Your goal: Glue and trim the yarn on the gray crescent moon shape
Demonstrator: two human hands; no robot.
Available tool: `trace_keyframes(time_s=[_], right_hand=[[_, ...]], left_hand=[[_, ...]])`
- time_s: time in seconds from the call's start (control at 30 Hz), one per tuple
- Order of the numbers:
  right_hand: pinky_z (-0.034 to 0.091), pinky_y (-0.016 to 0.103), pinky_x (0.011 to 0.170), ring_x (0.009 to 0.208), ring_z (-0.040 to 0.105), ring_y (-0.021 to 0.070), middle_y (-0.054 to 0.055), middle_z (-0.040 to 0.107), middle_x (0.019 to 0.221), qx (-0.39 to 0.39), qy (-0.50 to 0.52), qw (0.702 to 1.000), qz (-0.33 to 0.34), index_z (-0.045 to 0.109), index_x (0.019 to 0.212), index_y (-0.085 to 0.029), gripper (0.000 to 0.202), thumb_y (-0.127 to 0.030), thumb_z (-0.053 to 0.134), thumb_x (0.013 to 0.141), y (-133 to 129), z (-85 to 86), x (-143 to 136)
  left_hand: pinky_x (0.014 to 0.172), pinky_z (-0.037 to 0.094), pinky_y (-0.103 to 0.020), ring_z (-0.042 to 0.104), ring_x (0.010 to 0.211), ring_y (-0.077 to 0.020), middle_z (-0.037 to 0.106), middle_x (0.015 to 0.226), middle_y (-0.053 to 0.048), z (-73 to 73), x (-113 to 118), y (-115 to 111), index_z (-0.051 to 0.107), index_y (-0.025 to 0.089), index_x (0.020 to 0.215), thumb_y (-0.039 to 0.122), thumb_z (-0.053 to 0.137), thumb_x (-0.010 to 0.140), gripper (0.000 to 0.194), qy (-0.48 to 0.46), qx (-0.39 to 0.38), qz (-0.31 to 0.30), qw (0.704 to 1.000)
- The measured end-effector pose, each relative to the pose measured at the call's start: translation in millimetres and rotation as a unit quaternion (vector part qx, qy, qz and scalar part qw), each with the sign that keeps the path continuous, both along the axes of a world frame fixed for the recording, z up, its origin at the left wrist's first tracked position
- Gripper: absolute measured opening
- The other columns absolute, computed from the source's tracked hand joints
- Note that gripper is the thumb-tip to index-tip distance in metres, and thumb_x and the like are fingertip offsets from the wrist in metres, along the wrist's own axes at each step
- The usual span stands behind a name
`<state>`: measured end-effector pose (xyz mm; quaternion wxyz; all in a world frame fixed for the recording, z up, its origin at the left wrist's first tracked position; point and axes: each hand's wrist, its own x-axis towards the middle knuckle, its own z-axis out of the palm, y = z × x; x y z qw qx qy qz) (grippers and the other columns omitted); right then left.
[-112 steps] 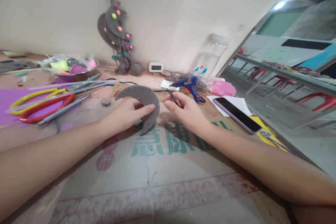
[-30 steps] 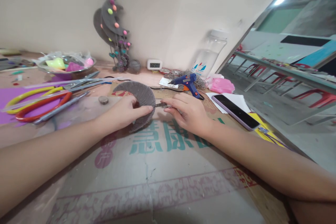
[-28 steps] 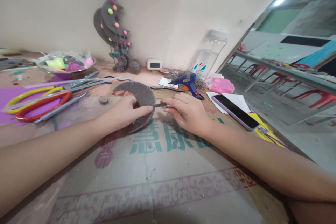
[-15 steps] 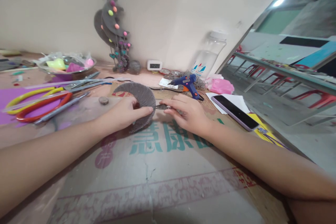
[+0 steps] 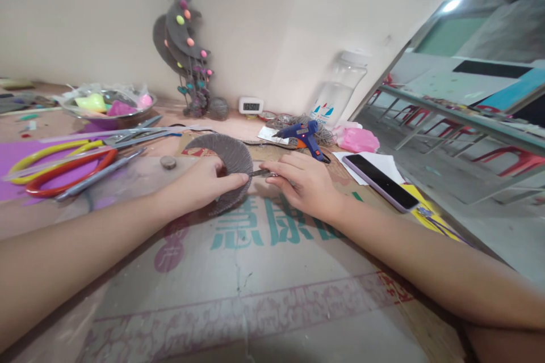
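Observation:
My left hand (image 5: 208, 181) is closed on a crescent (image 5: 236, 153) wrapped in grey yarn, thumb lying across its front near the outer edge. The crescent stands tilted over the printed cardboard (image 5: 255, 272). Just to its right, my right hand (image 5: 300, 181) pinches a small dark pointed piece (image 5: 259, 172) between thumb and fingers. That piece's tip meets the crescent's outer edge beside my left thumb; its exact kind is too small and blurred to tell.
Scissors with yellow and red handles (image 5: 70, 173) lie left, near a bowl (image 5: 128, 119) of colourful bits. Behind my hands are a blue glue gun (image 5: 304, 135), a small clock (image 5: 251, 105), a bottle (image 5: 338, 88) and a decorated crescent hanging (image 5: 187, 39). A phone (image 5: 381, 181) lies right.
The dark piece in my right hand has turned slightly and now looks narrower. Both hands stay nearly in place, and the crescent has barely moved.

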<state>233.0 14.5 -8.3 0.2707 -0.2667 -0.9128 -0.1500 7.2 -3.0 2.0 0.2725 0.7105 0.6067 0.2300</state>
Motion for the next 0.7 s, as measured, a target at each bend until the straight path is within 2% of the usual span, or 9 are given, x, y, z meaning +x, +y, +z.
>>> trace_keyframes(time_s=[0.4, 0.57, 0.7], right_hand=[[0.041, 0.030, 0.069, 0.075, 0.055, 0.0176, 0.006, 0.065, 0.081, -0.037, 0.004, 0.999, 0.000, 0.067, 0.112, -0.015, 0.030, -0.031, 0.048, 0.095, 2.0, -0.1, -0.3], [0.041, 0.030, 0.068, 0.073, 0.054, 0.0167, 0.006, 0.065, 0.080, -0.044, 0.014, 0.999, 0.006, 0.067, 0.112, -0.015, 0.031, -0.032, 0.048, 0.095, 1.8, 2.4, -0.6], [0.042, 0.030, 0.071, 0.076, 0.056, 0.0168, 0.006, 0.066, 0.081, -0.080, 0.033, 0.996, 0.006, 0.068, 0.112, -0.017, 0.030, -0.033, 0.049, 0.094, 2.2, 1.9, -0.6]], left_hand=[[0.050, 0.032, -0.028, 0.051, 0.057, -0.0176, 0.050, 0.058, 0.001, -1.2, -1.0, 0.2, 0.047, 0.020, 0.059, 0.060, 0.055, 0.071, 0.043, 0.000, 0.008, 0.006, 1.000], [0.047, 0.030, -0.027, 0.046, 0.053, -0.0152, 0.046, 0.055, 0.002, -0.9, -1.4, 0.1, 0.043, 0.021, 0.054, 0.058, 0.058, 0.070, 0.043, -0.017, 0.013, 0.004, 1.000], [0.046, 0.028, -0.026, 0.044, 0.051, -0.0143, 0.045, 0.054, 0.002, 0.4, -1.5, -0.6, 0.044, 0.021, 0.053, 0.057, 0.059, 0.069, 0.043, -0.035, 0.010, 0.003, 0.999]])
